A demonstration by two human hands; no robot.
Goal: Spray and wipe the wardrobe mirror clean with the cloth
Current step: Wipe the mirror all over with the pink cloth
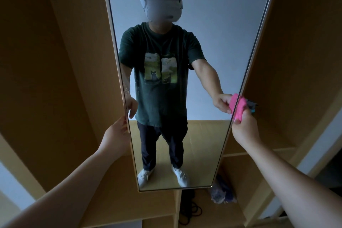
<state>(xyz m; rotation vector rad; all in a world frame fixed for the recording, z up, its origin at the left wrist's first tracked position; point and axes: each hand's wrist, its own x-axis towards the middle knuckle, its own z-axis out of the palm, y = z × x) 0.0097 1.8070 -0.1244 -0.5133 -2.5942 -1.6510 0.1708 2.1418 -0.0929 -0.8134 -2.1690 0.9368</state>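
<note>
Right hand [244,127] grips the balled pink cloth [239,107] against the mirror's [203,61] right edge. Left hand [116,131] clasps its left edge, fingers curled round the frame. No readable writing anywhere.

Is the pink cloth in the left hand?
No, the right hand holds the pink cloth at the mirror's right edge; the left hand holds the left edge.

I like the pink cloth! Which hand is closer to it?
Right. The right hand is gripping the pink cloth at the mirror's right edge; the left hand holds the opposite edge.
</note>
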